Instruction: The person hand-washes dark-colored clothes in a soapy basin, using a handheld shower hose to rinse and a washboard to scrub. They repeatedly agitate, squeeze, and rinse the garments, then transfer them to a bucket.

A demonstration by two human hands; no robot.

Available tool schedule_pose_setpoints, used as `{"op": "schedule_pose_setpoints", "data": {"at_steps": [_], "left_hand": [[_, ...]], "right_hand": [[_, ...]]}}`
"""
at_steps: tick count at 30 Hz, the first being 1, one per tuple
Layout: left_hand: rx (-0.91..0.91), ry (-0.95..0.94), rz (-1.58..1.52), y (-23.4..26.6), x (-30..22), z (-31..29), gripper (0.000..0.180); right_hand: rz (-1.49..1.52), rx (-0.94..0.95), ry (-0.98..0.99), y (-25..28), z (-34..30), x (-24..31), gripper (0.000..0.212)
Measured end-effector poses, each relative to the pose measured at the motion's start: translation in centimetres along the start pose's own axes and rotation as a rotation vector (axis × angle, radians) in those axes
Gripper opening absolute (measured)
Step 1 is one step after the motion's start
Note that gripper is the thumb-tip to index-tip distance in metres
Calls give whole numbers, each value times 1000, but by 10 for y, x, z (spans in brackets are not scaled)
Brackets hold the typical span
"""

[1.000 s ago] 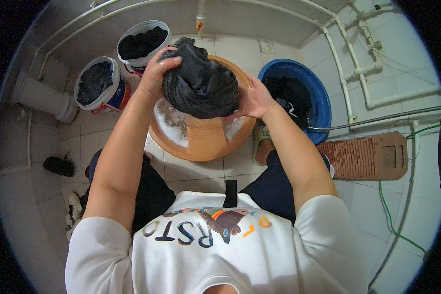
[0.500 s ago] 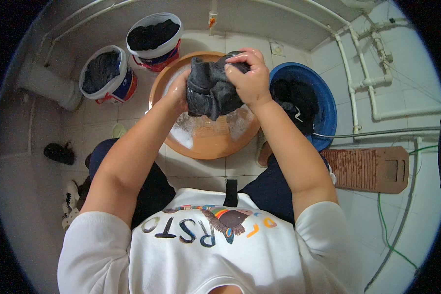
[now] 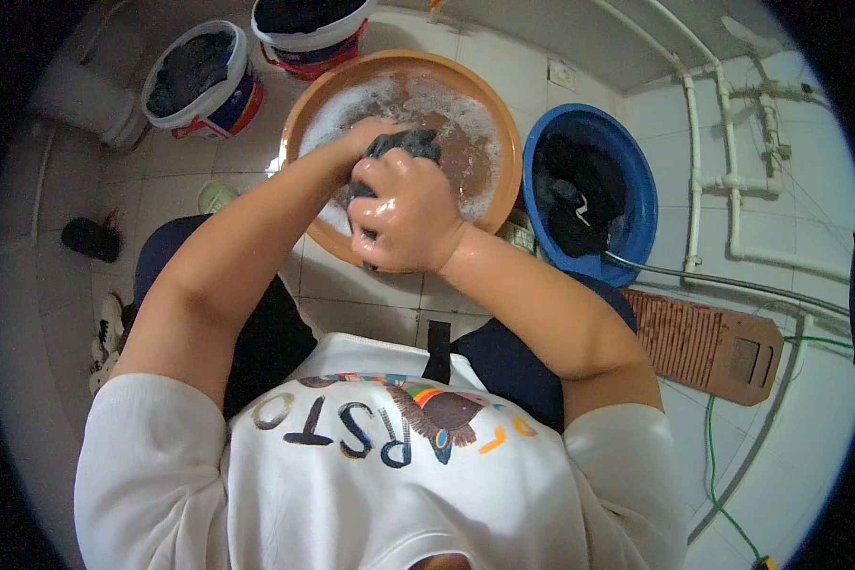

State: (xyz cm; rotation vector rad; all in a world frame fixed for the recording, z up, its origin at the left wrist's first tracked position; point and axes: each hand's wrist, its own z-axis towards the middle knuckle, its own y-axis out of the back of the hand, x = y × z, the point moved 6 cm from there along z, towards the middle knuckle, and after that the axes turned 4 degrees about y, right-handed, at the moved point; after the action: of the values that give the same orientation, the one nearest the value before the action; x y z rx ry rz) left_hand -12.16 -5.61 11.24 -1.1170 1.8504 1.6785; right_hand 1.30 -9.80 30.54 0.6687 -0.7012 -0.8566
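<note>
A wet dark grey cloth (image 3: pixel 408 144) is bunched between my two hands over a round orange basin (image 3: pixel 510 161). My right hand (image 3: pixel 404 211) is closed in a fist round the nearer part, and bits of dark fabric show between its fingers. My left hand (image 3: pixel 374 135) grips the cloth on the far side, its fingers mostly hidden. Foamy, brownish water (image 3: pixel 470 142) lies in the basin below. Whether the cloth touches the water I cannot tell.
Right of the basin stands a blue tub (image 3: pixel 646 204) with black clothes (image 3: pixel 594 180). A brown washboard (image 3: pixel 703 337) lies near a hose (image 3: pixel 731 290). Two white-rimmed buckets, one (image 3: pixel 242 62) holding dark fabric, stand far left. Pipes (image 3: pixel 695 190) run along the right wall.
The cloth has come down and nearer to me and is now squeezed into a tighter bunch. My right hand has turned over it into a fist. The whole view has shifted slightly.
</note>
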Motion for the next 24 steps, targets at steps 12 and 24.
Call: {"op": "schedule_pose_setpoints", "data": {"at_steps": [12,24], "left_hand": [[1,435,-524,-24,-21,-26,32],[26,315,-526,-27,-19,-22,24]], "right_hand": [[-2,258,116,-38,-39,25,21],[-56,215,19,-22,-57,-7,19]]}}
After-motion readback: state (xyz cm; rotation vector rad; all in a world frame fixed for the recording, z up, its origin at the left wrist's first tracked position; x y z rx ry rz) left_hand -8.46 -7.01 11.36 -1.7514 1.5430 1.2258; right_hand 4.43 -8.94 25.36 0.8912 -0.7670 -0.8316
